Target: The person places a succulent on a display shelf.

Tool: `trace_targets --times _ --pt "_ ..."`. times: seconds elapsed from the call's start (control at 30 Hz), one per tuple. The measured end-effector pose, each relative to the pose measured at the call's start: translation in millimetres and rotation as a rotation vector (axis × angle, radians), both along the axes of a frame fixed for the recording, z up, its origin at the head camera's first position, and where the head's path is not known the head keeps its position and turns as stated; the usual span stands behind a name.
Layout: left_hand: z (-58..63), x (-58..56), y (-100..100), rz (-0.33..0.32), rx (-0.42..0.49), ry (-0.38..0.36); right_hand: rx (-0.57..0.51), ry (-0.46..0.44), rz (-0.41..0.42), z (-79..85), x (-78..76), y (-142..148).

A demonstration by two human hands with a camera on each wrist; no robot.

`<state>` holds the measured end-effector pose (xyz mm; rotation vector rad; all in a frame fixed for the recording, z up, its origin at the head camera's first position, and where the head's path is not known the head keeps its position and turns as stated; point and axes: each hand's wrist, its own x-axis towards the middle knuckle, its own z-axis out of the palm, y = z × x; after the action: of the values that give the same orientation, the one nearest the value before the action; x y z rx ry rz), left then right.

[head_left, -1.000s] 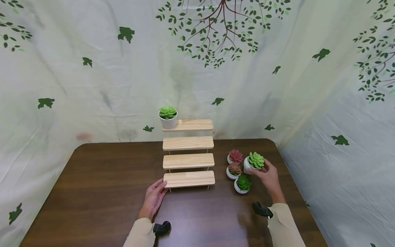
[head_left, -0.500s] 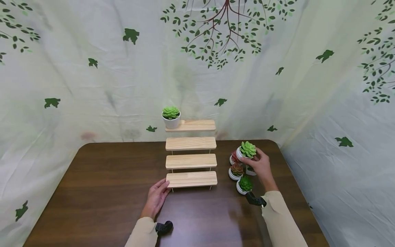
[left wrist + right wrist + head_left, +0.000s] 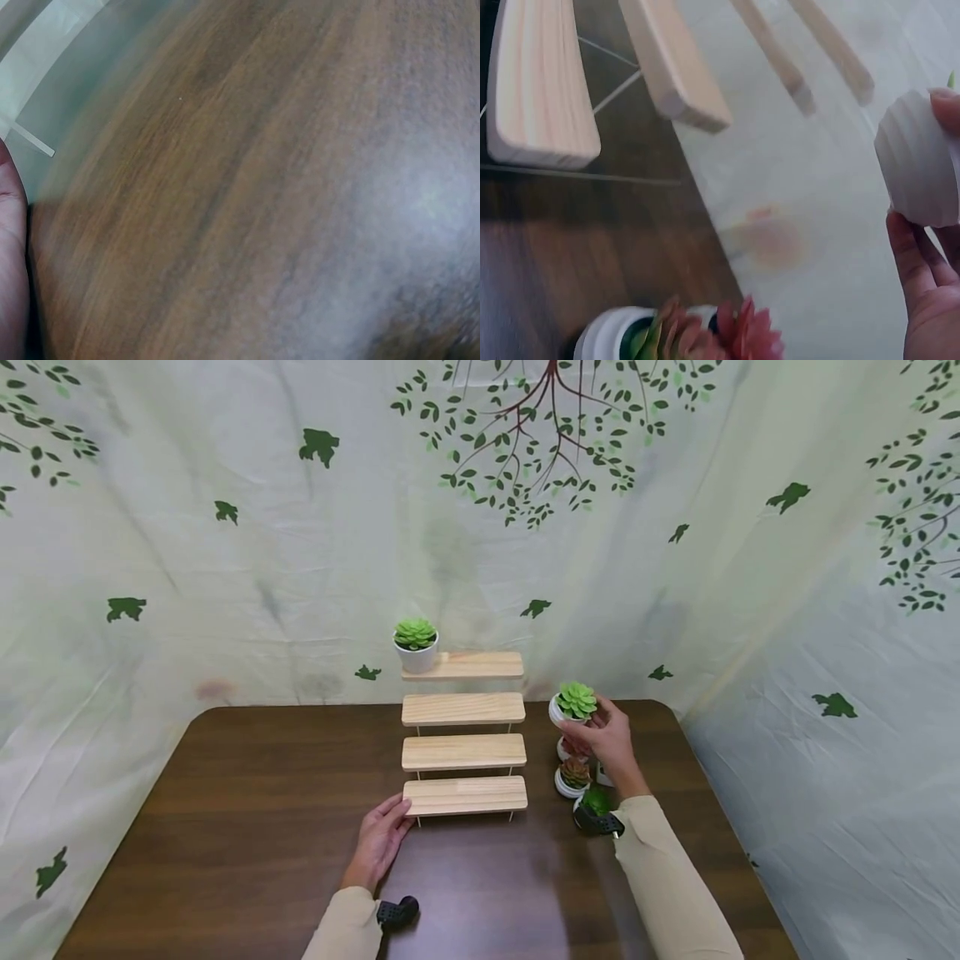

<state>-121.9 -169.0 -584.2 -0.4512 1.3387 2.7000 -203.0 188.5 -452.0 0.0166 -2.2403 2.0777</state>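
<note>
My right hand (image 3: 612, 745) holds a bright green potted succulent (image 3: 576, 701) by its white pot, raised above the table at the right of the shelf. In the right wrist view the ribbed white pot (image 3: 915, 165) sits between thumb and fingers. My left hand (image 3: 377, 845) grips the left end of the lowest board of a four-tier wooden display shelf (image 3: 465, 796). Another green succulent in a smooth white pot (image 3: 416, 647) stands on the left end of the top board. The left wrist view shows only the edge of the left hand (image 3: 11, 270).
Below my right hand, a red succulent (image 3: 573, 747), a brownish-red succulent (image 3: 574, 772) and a dark green succulent (image 3: 596, 802) stand close together, partly covered by hand and wrist strap. The brown table (image 3: 262, 810) meets a leaf-printed curtain (image 3: 300, 552) behind.
My right hand has lifted the bright green succulent and carried it left and away from me, above the other pots. The left hand stays at the lowest board.
</note>
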Motion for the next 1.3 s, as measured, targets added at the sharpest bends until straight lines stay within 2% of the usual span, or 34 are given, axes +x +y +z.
trace_targets --times 0.23,0.37,0.5,0.67,0.8,1.0,1.3 --pt "-0.9 0.3 -2.2 0.012 -0.013 0.009 -0.039 0.059 0.044 8.9 -10.4 -21.7" --pt "-1.5 2.7 -2.2 0.012 -0.015 0.013 -0.041 0.048 0.059 13.9 -17.0 -31.9" --pt "-2.2 4.2 -1.9 0.011 -0.015 0.008 -0.071 0.026 0.054 20.6 -23.8 -43.1" --pt "-1.8 2.3 -1.0 0.01 -0.005 0.015 -0.11 0.069 0.023 32.5 -33.8 -60.6" --pt "-2.3 2.8 -0.4 0.011 0.0 0.018 -0.09 0.117 0.025 41.6 -40.1 -75.7" --pt "-2.5 7.5 -1.3 0.017 0.006 0.029 -0.074 0.144 0.071 45.5 -49.6 -90.5" --pt "-0.4 4.1 -1.8 0.003 -0.011 0.017 -0.052 0.101 0.133 52.1 -64.7 -105.7"
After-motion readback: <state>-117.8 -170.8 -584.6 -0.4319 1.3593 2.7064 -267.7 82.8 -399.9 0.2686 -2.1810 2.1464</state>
